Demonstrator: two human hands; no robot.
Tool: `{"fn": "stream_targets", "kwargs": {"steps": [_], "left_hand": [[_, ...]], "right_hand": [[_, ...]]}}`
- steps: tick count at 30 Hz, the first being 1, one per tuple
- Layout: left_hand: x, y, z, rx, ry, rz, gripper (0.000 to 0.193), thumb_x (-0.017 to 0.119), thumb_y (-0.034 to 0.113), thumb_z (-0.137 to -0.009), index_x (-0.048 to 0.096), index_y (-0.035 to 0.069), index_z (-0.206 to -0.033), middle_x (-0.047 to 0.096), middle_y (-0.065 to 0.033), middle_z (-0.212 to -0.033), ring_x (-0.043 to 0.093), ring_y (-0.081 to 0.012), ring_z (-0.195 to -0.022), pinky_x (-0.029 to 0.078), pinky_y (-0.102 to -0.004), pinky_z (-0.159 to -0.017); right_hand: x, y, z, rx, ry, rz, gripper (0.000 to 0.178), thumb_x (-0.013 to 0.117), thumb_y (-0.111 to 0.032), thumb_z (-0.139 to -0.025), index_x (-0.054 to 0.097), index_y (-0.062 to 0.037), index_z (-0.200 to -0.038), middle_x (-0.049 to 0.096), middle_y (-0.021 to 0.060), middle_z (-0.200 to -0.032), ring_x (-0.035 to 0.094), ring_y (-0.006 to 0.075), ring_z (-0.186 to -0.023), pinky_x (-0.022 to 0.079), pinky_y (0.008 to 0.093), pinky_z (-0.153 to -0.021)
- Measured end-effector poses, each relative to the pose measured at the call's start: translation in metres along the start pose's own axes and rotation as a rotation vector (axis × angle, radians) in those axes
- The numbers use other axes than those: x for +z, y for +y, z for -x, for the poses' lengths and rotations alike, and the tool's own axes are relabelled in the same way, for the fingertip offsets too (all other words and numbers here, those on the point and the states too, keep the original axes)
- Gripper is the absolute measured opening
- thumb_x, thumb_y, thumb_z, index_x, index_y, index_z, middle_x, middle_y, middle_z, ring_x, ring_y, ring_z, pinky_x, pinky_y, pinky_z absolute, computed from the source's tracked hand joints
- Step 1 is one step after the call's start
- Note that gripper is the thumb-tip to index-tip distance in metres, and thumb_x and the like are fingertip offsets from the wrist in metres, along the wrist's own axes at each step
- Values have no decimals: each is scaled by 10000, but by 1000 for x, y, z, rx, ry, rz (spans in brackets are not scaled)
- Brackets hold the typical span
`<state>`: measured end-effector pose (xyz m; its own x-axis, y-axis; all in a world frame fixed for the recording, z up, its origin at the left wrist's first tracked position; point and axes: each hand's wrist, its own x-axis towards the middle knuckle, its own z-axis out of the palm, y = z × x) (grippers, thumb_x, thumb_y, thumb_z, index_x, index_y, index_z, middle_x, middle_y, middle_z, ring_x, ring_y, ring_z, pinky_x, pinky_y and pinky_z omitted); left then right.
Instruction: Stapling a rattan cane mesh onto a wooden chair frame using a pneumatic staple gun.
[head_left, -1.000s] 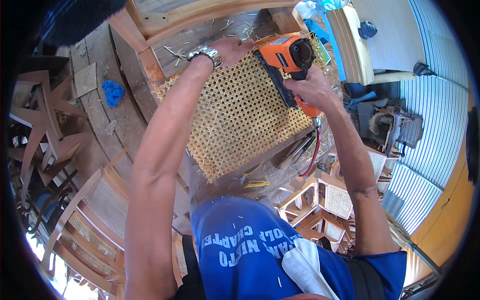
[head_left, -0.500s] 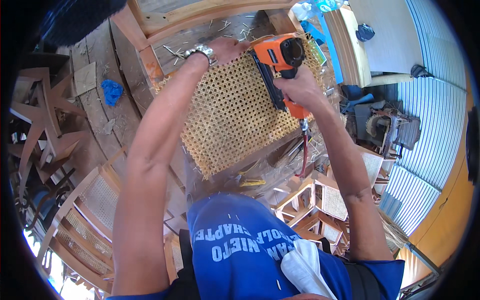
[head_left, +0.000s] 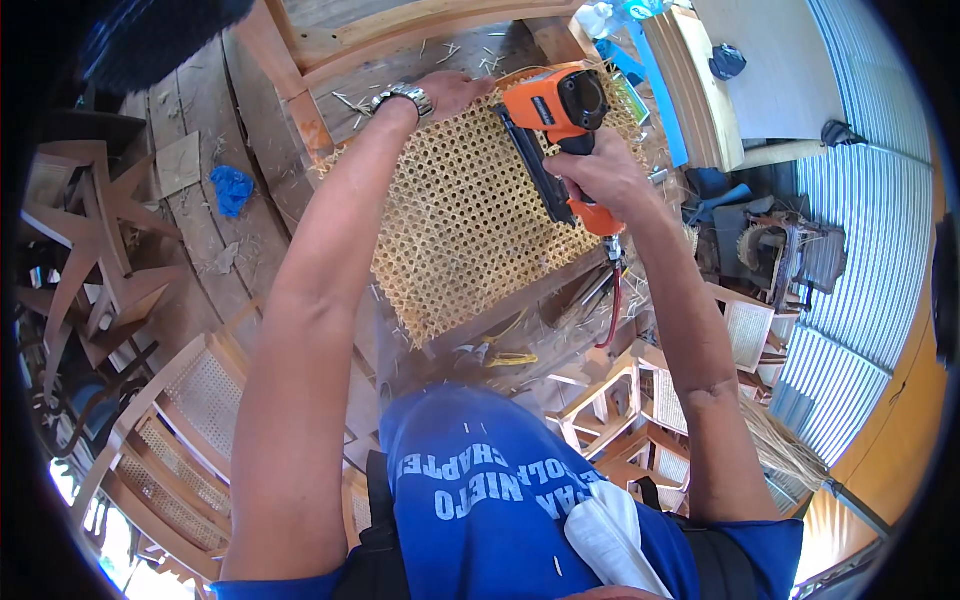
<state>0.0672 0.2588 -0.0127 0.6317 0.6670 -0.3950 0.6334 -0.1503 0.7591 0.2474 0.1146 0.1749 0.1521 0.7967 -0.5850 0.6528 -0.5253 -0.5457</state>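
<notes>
A sheet of woven cane webbing (head_left: 470, 215) lies spread over a wooden chair frame on the workbench. My right hand (head_left: 605, 175) is wrapped round the grip of an orange and black air stapler (head_left: 548, 105). Its head rests at the far part of the cane, and its long black magazine slants back over the webbing. From the stapler's rear hangs a red air hose (head_left: 615, 305). My left hand (head_left: 455, 93), with a metal watch at the wrist, lies at the cane's far edge, fingers stretched toward the stapler's nose. Its fingertips are partly hard to make out.
Beyond the cane stands a wooden frame (head_left: 430, 35), with loose cane scraps around it. Yellow-handled pliers (head_left: 512, 358) lie near me on the bench. Chairs with cane backs (head_left: 205, 395) stand at lower left; more chair frames (head_left: 640, 400) are at lower right. Stacked boards (head_left: 690, 95) lean at far right.
The view has shifted slightly. My left hand's fingers have drawn back a little from the stapler. The stapler stays in my right hand, in nearly the same place on the cane.
</notes>
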Motion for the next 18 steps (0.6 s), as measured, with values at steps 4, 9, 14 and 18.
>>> {"fn": "stream_targets", "kwargs": {"steps": [4, 9, 14, 18], "left_hand": [[-2, -2, -2, 41, -33, -38, 860, 243, 748, -954, 635, 66, -1303, 614, -253, -1305, 549, -402, -1257, 402, -447, -1079], [-2, 1, 0, 66, -14, -40, 850, 225, 746, -955, 629, 92, -1317, 635, -262, -1254, 563, -412, -1233, 413, -468, -1062], [-1, 0, -3, 57, -46, -1, 854, 230, 747, -954, 638, 78, -1296, 649, -272, -1212, 577, -412, -1212, 421, -472, -1050], [1, -4, -7, 50, -16, -14, 869, 244, 744, -954, 666, 29, -1210, 665, -269, -1172, 597, -412, -1174, 429, -476, -1028]], "right_hand": [[13, 5, -4, 2, -26, -90, 135, 732, -143, -801, 638, -46, -795, 575, 7, -590, 551, 105, -514, 444, 281, -505], [14, -2, -7, 10, -10, -41, 140, 729, -140, -802, 631, -44, -827, 575, 6, -593, 559, 111, -515, 451, 287, -507], [17, 0, -8, 16, -4, -24, 150, 730, -143, -800, 627, -43, -842, 582, 9, -608, 558, 113, -519, 448, 291, -506], [19, 4, -14, -35, -4, -17, 157, 733, -148, -796, 637, -41, -859, 583, 8, -619, 559, 111, -530, 450, 292, -517]]}}
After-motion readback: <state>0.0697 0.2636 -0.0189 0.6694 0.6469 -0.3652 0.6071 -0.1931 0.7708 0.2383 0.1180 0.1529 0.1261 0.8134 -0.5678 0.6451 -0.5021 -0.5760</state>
